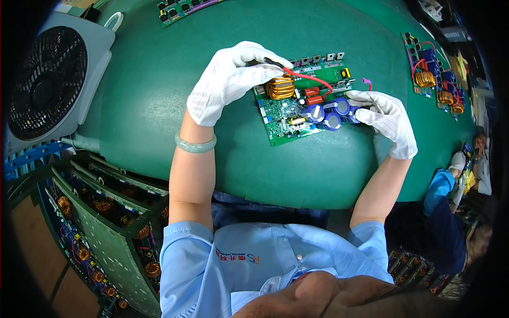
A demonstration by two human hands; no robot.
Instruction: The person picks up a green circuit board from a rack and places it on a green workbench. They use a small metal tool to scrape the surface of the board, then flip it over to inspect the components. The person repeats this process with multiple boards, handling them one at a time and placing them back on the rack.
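Pinching red wire [308,78] left, blue capacitor [352,115] right, hands [225,79] [391,119] extend from a lettered shirt [313,244].

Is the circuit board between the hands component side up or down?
Component side up: the circuit board shows its copper coil and blue capacitors on top.

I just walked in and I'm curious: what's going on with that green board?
A person in a light blue shirt is handling a circuit board at a green table. The white-gloved left hand pinches the dark end of a red wire, above a copper coil. The gloved right hand is beside the blue cylinders. More boards lie to the right.
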